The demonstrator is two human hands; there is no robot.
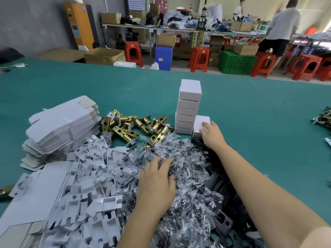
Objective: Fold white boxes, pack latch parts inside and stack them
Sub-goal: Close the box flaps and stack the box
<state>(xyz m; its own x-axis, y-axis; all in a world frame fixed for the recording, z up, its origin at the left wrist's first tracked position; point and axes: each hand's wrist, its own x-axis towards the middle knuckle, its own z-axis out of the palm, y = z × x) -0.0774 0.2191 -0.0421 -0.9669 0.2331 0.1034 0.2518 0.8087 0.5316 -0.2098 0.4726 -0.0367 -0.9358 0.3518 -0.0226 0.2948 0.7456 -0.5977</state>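
My right hand rests on a small closed white cardboard box, fingers curled over its top and near side, just right of the tall stack of white boxes on the green surface. My left hand lies on the heap of clear plastic packets, fingers spread and loosely bent; brass latch parts lie farther left

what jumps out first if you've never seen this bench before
The tall stack of white boxes at the centre of the green table, with the right hand on a lone box beside its base. Left of it, brass latch parts; nearer, the left hand on clear bagged pieces.
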